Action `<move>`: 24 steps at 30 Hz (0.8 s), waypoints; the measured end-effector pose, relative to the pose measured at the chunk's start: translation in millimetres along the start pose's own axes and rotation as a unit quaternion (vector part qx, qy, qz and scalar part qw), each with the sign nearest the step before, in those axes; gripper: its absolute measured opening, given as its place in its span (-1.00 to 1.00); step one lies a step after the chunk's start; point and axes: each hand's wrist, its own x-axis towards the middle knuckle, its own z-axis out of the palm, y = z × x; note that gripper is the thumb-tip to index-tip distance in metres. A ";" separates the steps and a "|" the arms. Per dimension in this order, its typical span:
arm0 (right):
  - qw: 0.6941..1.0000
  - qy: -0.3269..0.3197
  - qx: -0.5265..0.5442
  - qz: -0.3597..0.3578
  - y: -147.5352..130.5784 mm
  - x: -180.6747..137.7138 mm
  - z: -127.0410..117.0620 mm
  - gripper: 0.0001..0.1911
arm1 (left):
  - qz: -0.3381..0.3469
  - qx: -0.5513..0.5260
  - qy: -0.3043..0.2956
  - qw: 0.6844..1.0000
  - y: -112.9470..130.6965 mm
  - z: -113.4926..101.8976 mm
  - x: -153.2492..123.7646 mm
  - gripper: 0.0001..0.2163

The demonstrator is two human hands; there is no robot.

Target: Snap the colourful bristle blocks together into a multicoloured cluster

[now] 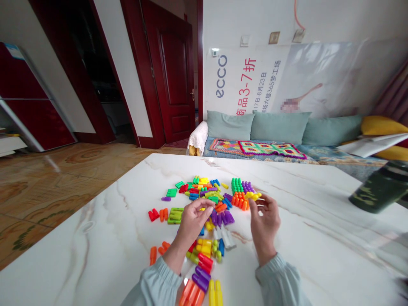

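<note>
My right hand (265,219) grips a yellow knobbed plastic piece (253,196) between thumb and fingers. It is just right of a block of standing pieces: green (236,185), purple (247,187) and orange (239,200). Over the loose pile, my left hand (195,219) has thumb and fingers drawn together in a pinch; whatever is between them is hidden. Close to its fingertips lie an orange piece (221,207) and a row of purple pieces (223,218). A flat lime-green piece (175,216) rests left of that hand, partly covered by it.
Colourful plastic pieces spread over the white marbled table (111,238), with red-orange ones (192,293) and yellow sticks (215,292) near me. A camouflage cup (376,191) stands at the right. Beyond the table is a sofa with green cushions (280,127).
</note>
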 end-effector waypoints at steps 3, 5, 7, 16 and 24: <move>0.990 0.030 -0.115 0.078 31.9 21.5 -12.7 -0.58 | -0.013 -0.015 0.033 0.999 -0.9 -3.5 1.1 -0.82; 0.983 -0.003 -0.159 0.093 48.7 27.7 -14.8 -0.55 | -0.021 -0.020 0.041 0.999 -1.2 -5.1 1.4 -0.81; 0.979 -0.026 -0.181 0.088 58.9 28.7 -12.0 -0.52 | -0.022 -0.017 0.044 0.999 -1.4 -6.2 1.9 -0.82; 0.973 -0.041 -0.213 0.080 67.2 29.2 -2.1 -0.42 | -0.020 -0.007 0.067 0.998 -1.7 -8.6 4.0 -0.82; 0.976 -0.046 -0.207 0.048 66.7 29.5 -0.4 -0.43 | -0.002 0.028 0.080 0.996 -6.1 -13.9 5.8 -0.83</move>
